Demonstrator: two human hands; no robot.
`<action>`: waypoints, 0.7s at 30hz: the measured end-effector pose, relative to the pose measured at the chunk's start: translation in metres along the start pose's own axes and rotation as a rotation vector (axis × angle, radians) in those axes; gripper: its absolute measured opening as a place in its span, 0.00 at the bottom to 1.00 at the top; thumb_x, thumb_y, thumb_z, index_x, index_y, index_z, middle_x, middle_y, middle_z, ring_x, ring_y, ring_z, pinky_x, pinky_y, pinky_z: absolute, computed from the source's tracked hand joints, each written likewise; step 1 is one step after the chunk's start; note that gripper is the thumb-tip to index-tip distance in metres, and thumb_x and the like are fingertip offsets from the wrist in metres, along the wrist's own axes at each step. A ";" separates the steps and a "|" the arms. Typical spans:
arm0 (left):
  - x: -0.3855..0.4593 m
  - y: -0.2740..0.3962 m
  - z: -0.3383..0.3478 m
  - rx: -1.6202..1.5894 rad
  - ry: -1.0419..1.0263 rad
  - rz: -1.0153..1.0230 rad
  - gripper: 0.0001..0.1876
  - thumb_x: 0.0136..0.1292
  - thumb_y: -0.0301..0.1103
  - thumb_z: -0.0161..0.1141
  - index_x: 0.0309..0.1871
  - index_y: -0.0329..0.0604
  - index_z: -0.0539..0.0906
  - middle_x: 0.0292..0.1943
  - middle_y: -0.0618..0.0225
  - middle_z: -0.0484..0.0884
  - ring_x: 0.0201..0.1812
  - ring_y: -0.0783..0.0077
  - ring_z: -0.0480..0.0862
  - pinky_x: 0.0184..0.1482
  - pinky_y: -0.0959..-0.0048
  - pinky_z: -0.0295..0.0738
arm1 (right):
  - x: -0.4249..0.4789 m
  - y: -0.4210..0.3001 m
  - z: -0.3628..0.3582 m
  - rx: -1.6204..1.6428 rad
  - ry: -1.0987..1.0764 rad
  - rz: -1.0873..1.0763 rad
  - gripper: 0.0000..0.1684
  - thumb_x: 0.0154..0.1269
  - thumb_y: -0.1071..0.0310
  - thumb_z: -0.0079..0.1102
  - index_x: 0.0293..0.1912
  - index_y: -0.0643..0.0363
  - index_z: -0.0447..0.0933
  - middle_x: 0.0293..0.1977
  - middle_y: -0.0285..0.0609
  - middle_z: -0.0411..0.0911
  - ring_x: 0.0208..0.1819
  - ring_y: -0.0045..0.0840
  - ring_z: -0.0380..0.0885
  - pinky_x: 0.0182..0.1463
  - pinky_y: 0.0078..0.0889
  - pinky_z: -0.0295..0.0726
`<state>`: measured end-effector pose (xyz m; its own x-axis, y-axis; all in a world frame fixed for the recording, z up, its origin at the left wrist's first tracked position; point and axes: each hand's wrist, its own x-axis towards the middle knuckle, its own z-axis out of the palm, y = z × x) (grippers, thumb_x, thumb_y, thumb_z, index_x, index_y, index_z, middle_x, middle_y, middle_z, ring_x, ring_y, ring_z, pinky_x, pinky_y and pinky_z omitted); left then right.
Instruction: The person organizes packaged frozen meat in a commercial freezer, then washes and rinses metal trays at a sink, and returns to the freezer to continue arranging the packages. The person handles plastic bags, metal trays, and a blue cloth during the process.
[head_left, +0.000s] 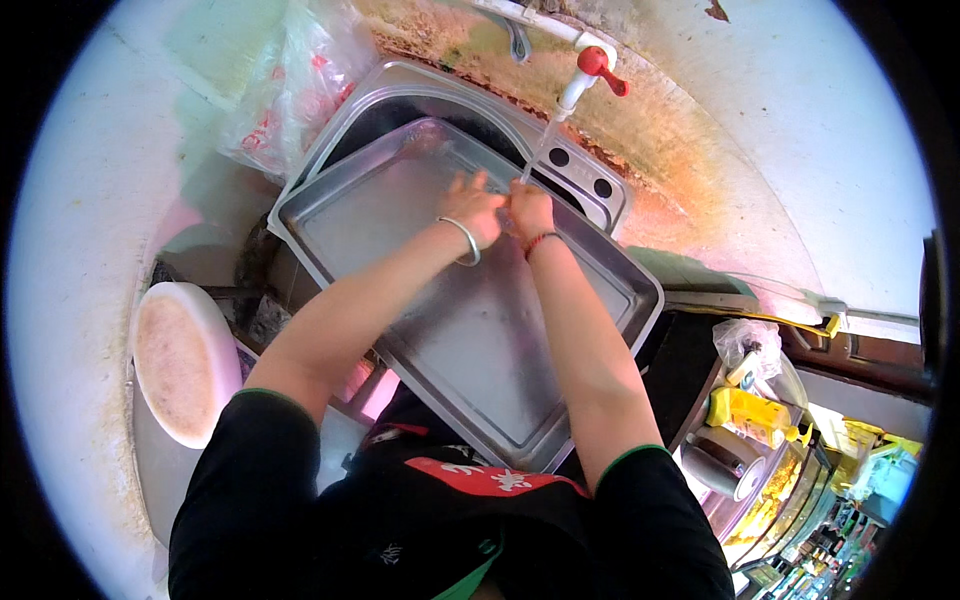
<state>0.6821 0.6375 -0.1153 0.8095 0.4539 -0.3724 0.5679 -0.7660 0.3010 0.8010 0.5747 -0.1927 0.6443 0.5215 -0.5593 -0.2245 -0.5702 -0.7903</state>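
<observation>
A large rectangular metal tray (352, 210) rests tilted across a stainless steel sink (390, 79). Both my hands are over it, close together near its far side. My left hand (475, 206), with a silver bangle at the wrist, has its fingers apart. My right hand (531, 212), wearing a red bracelet, is curled under a stream of water (541, 150) and touches or nearly touches the left. Whether anything small is between the hands is hidden. The water falls from a white plastic tap (576, 88) with a red handle (596, 64).
A clear plastic bag (300, 90) hangs at the sink's left. A round white board (180, 360) stands at the lower left. On the right are a yellow pump bottle (750, 416), a metal container (724, 463) and a crumpled plastic bag (746, 345). A stained wall (660, 172) lies behind the sink.
</observation>
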 end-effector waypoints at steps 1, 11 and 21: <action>-0.009 -0.009 -0.007 0.042 0.018 -0.052 0.27 0.63 0.44 0.54 0.67 0.59 0.70 0.73 0.51 0.53 0.73 0.48 0.52 0.72 0.52 0.47 | -0.013 0.001 -0.003 -0.194 0.045 -0.130 0.27 0.65 0.53 0.56 0.54 0.65 0.73 0.49 0.52 0.76 0.48 0.42 0.75 0.53 0.41 0.75; -0.126 -0.151 -0.021 -0.012 0.491 -0.473 0.39 0.56 0.56 0.60 0.69 0.48 0.65 0.73 0.50 0.52 0.74 0.46 0.50 0.71 0.45 0.46 | -0.143 -0.002 -0.127 -0.970 0.578 -0.524 0.39 0.56 0.51 0.64 0.64 0.56 0.66 0.64 0.52 0.65 0.65 0.43 0.63 0.67 0.50 0.59; -0.168 -0.152 0.028 -1.130 0.443 -0.756 0.20 0.59 0.39 0.59 0.50 0.35 0.76 0.39 0.62 0.81 0.37 0.66 0.82 0.37 0.65 0.78 | -0.174 0.086 -0.187 0.374 0.245 0.090 0.20 0.56 0.70 0.56 0.46 0.74 0.72 0.37 0.47 0.76 0.36 0.34 0.77 0.40 0.37 0.77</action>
<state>0.4552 0.6648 -0.1235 0.1239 0.8457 -0.5190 0.5171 0.3914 0.7612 0.8062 0.3156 -0.1164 0.7538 0.2895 -0.5899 -0.5072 -0.3144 -0.8024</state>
